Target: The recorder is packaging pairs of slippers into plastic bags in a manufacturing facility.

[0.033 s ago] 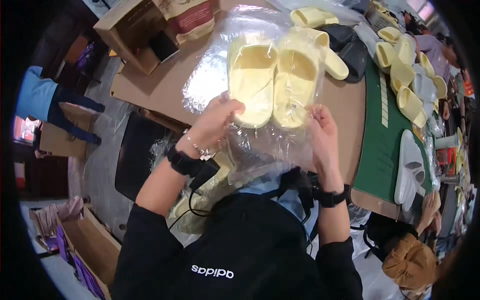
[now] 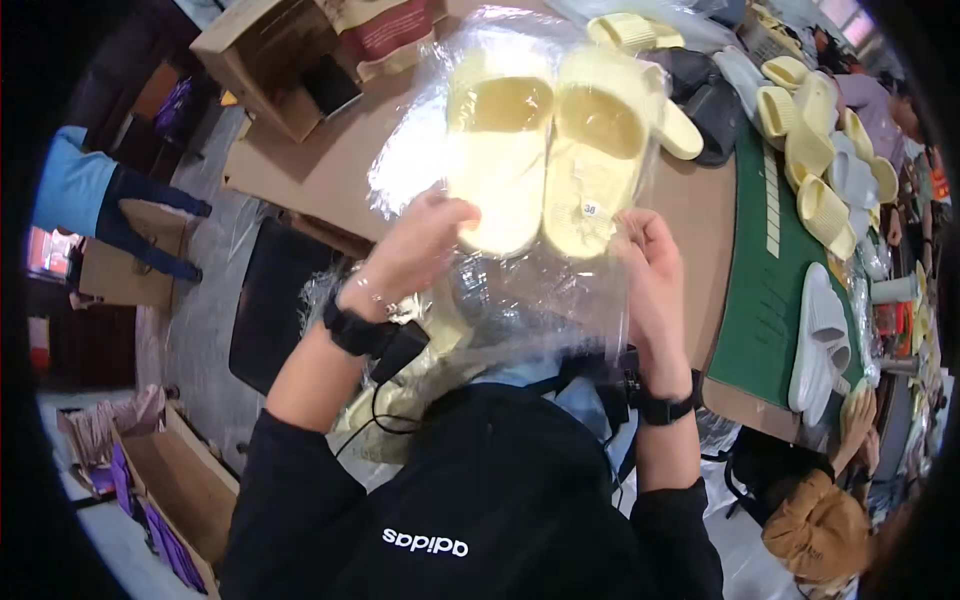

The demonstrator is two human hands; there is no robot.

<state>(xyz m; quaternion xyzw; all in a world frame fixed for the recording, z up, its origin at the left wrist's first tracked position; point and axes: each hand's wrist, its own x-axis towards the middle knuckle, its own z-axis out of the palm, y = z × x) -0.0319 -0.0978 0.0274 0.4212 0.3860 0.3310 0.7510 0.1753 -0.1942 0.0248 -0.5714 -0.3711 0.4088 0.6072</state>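
A pair of pale yellow slide sandals lies side by side inside a clear plastic bag (image 2: 540, 300), lifted above the near edge of the table. The left slide (image 2: 497, 175) and the right slide (image 2: 597, 170) both have their heels toward me; a small white sticker (image 2: 590, 210) shows on the right one. My left hand (image 2: 430, 235) pinches the bag at the left heel, thumb over the plastic. With fingers closed, my right hand (image 2: 648, 255) grips the bag's edge beside the right heel. The bag's loose end hangs below the heels.
Brown cardboard covers the table (image 2: 320, 180). An open carton (image 2: 270, 60) stands back left. Black slides (image 2: 705, 110) lie behind the bag; more yellow slides (image 2: 810, 150) and white slides (image 2: 822, 340) lie on or near the green mat (image 2: 745, 280). A co-worker (image 2: 820, 520) sits at right.
The bagged slides have tilted and shifted slightly, so the sticker shows more plainly and the toes lie farther apart. Both hands keep their grip.
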